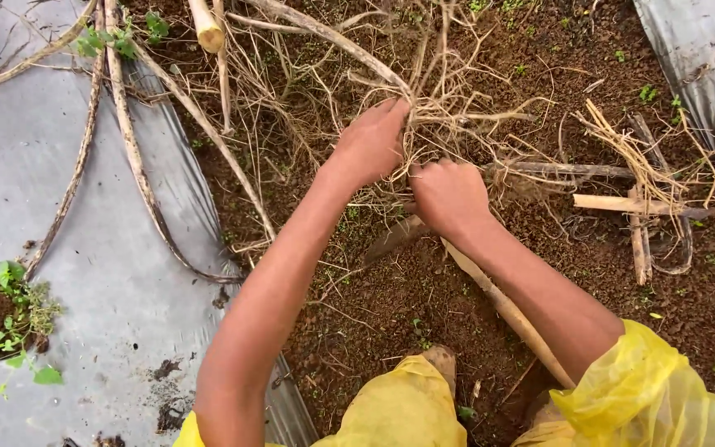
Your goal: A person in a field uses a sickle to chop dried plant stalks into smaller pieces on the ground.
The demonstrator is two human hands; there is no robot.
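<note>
**Inspector:** Report the position of each hand.

**Operator:** The left hand (371,142) is closed around a bundle of dry roots (448,116) in the upper middle of the view. Fingers are curled into the tangle; the back of the hand faces the camera. The right hand (448,194) is clenched into a fist just below and to the right of the left hand, gripping the lower strands of the same bundle. The two hands are nearly touching.

**Inspector:** Location of the bundle?

**Operator:** It lies on the strip of brown soil (391,331), between two sheets of grey plastic (51,190). A thick pale stem (333,37) runs from the top of the view down into the bundle at the left hand.

**Inspector:** Anything under the right forearm?

**Operator:** A wooden stick (506,310) lies diagonally on the soil, passing beneath the right wrist toward the lower right. Whether the right hand also holds it cannot be determined.

**Inspector:** Surrounding items?

**Operator:** Long dry vines (130,149) trail across the left plastic sheet. A hole in that sheet at the left edge holds a small green plant (10,319). To the right of the hands, well apart, sits a pile of cut stem pieces (643,207). A cut stem end (207,31) shows at the top. Yellow rain sleeves (647,389) cover the upper arms; the forearms are bare. Small green seedlings (647,93) dot the soil.
</note>
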